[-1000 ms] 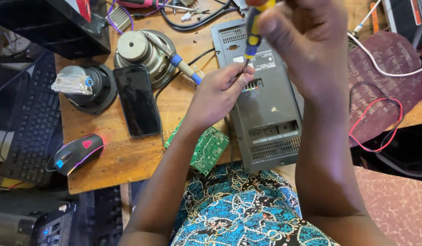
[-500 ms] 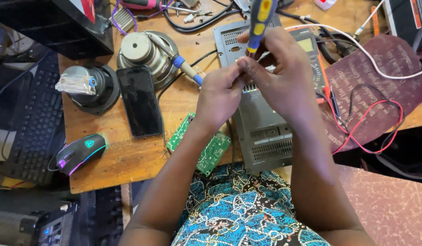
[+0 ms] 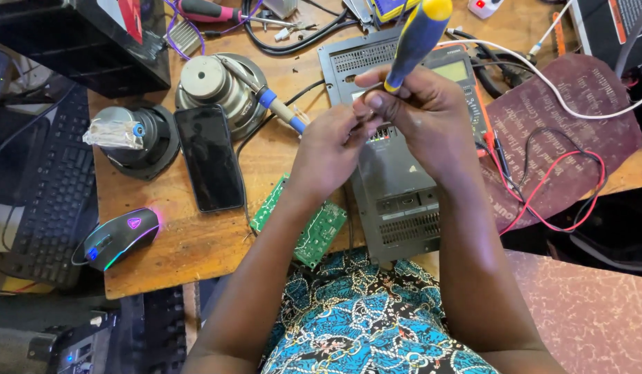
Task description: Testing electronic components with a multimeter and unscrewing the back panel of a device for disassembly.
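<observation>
My right hand (image 3: 425,121) grips a screwdriver with a blue and yellow handle (image 3: 416,38), the handle pointing up and away from me. My left hand (image 3: 328,149) meets it from the left, its fingertips pinched against the right hand's fingers near the screwdriver's hidden tip. Both hands hover over a grey metal amplifier panel (image 3: 404,194) with vent slots that lies flat on the wooden table (image 3: 189,249). A green circuit board (image 3: 314,232) lies under my left forearm at the table's front edge.
Left of the hands lie a black phone (image 3: 209,158), two loose speakers (image 3: 214,86), a soldering iron (image 3: 279,111), a lit mouse (image 3: 120,237) and a black keyboard (image 3: 47,201). On the right are a maroon pad (image 3: 563,138) with red and black wires and a multimeter (image 3: 456,73).
My hands have come together and lowered a little over the panel. The screwdriver handle has tilted to the right, and the multimeter behind it has come into view.
</observation>
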